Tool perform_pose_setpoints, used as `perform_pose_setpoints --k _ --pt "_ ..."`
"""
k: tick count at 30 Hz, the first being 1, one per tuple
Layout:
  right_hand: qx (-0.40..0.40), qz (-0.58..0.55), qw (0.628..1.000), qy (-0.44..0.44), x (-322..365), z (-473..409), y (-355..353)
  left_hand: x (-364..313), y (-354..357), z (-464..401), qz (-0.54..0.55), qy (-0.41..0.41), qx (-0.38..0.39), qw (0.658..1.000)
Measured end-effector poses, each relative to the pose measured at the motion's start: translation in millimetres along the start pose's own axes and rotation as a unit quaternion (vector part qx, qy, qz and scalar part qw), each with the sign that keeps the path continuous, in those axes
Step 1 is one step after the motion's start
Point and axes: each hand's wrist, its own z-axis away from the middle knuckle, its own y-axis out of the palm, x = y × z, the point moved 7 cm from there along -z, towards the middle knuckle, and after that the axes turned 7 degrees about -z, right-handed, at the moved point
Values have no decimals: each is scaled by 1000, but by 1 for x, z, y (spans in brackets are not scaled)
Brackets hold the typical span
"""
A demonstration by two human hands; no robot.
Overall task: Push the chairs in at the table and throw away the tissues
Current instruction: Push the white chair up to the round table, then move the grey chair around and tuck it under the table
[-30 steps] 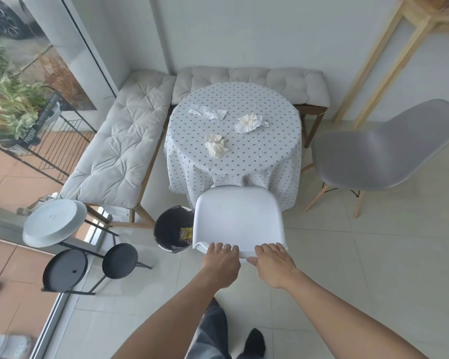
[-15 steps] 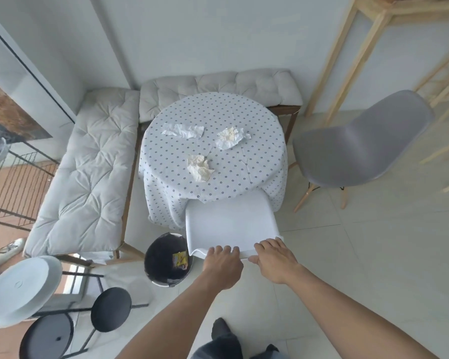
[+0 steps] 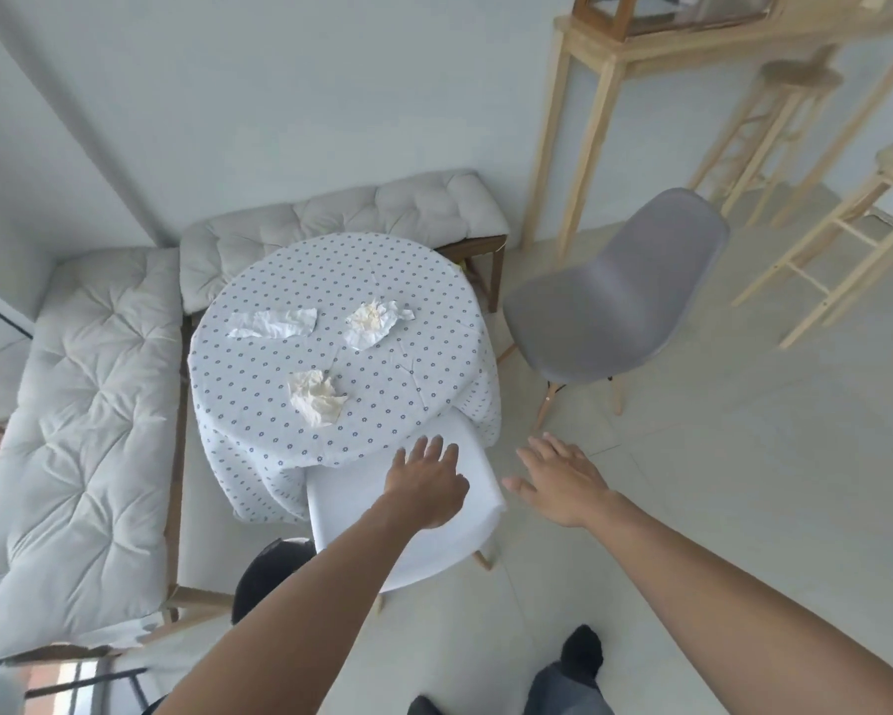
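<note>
A white chair [image 3: 351, 513] stands tucked under the near edge of the round table [image 3: 423, 353], which wears a dotted cloth. Three crumpled tissues lie on the cloth: one at far left [image 3: 275, 323], one at far right [image 3: 374, 322], one nearer me [image 3: 316, 397]. A grey chair [image 3: 614, 301] stands away from the table on the right, turned at an angle. My left hand [image 3: 426, 482] hovers open over the white chair's back. My right hand [image 3: 557, 482] is open in the air to the right of that chair, holding nothing.
A black bin [image 3: 271, 570] sits on the floor left of the white chair, partly hidden by my left arm. Cushioned benches [image 3: 83, 430] line the left and far sides. A tall wooden table [image 3: 609, 59] and wooden stools [image 3: 774, 126] stand at right.
Both hands have let go of the white chair's back and lifted, fingers spread. The chair sits further under the table. My view has swung to the right.
</note>
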Motion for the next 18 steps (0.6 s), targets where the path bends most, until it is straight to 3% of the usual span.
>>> perform_pose_setpoints --k 18 --pt "-85 24 995 41 -319 -40 -220 -235 -178 -228 -33 0 -49 998"
